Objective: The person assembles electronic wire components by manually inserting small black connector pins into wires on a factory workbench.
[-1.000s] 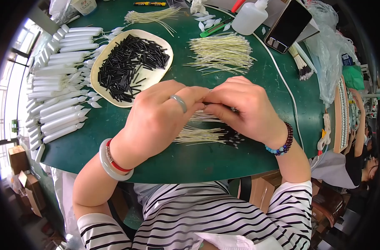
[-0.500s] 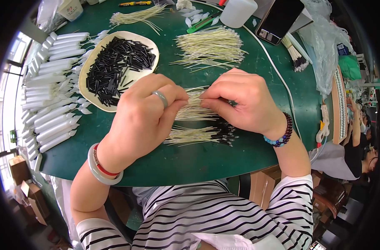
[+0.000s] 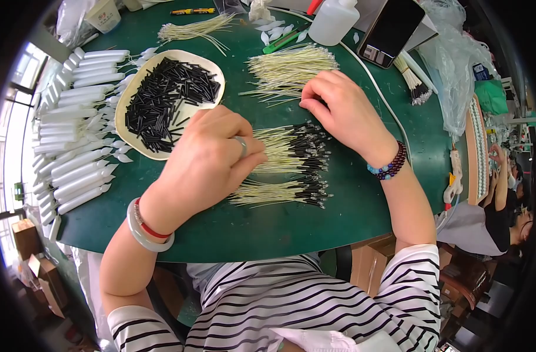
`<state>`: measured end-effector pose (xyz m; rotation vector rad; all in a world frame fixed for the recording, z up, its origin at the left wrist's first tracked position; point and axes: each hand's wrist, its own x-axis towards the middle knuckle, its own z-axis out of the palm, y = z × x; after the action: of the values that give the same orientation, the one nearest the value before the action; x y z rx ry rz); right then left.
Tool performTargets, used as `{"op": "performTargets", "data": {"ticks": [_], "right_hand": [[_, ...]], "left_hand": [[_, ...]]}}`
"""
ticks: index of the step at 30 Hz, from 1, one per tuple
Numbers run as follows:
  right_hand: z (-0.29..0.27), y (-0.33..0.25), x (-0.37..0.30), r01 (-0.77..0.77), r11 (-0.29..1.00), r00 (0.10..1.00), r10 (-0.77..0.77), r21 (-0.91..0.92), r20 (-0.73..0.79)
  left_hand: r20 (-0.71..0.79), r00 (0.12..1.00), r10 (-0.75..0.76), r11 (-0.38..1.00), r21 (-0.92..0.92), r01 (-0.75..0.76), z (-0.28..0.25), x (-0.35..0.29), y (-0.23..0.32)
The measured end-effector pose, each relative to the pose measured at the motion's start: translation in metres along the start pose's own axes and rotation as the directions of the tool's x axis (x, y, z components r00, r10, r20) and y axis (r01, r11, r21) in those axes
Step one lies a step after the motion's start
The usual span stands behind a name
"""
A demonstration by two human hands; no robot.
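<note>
My left hand point(image 3: 212, 158) is closed in a pinch over the left ends of a middle bundle of thin pale-yellow wires point(image 3: 277, 144). These wires carry black sleeves point(image 3: 312, 152) and small clear tips on their right ends. What the left fingertips hold cannot be made out. My right hand point(image 3: 350, 114) pinches at the lower edge of a bundle of wires without sleeves point(image 3: 291, 67); anything between its fingers is too small to see. Nearer me lies another bundle of sleeved wires point(image 3: 262, 192). A cream tray point(image 3: 120, 114) of loose short black tubes point(image 3: 156, 111) stands beyond my left hand.
White plastic candles point(image 3: 80, 176) are stacked along the left side. At the back are more wires point(image 3: 194, 29), a green cutter point(image 3: 285, 40), a white bottle point(image 3: 334, 23) and a propped phone point(image 3: 391, 32). A white cable point(image 3: 385, 97) runs down the right side.
My right hand has moved away from the left, up to the bundle without sleeves, uncovering the sleeved ends of the middle bundle. My left hand has stayed nearly in place.
</note>
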<state>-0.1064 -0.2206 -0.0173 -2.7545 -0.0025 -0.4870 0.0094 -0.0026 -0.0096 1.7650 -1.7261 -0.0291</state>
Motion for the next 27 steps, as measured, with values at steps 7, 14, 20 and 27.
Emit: {"op": "performTargets", "data": {"ticks": [7,14,20,27], "right_hand": [[0.001,0.003,0.004,0.056,0.997,0.998,-0.056,-0.055,-0.006],[-0.006,-0.003,-0.001,0.111,0.978,0.980,-0.136,-0.175,-0.142],[-0.006,-0.019,-0.006,0.076,0.997,0.983,-0.076,-0.003,-0.170],[-0.017,-0.048,-0.008,-0.012,0.946,0.989,0.059,0.325,-0.138]], "left_hand": [[-0.129,0.948,-0.292,0.936,0.163,0.311,-0.048,-0.004,-0.036],[-0.024,0.936,-0.352,0.917,0.193,0.350,-0.035,-0.008,-0.043],[-0.177,0.946,-0.271,0.878,0.357,0.319,-0.030,0.000,-0.022],[0.061,0.867,-0.494,0.735,-0.502,0.455,-0.010,0.001,0.009]]}}
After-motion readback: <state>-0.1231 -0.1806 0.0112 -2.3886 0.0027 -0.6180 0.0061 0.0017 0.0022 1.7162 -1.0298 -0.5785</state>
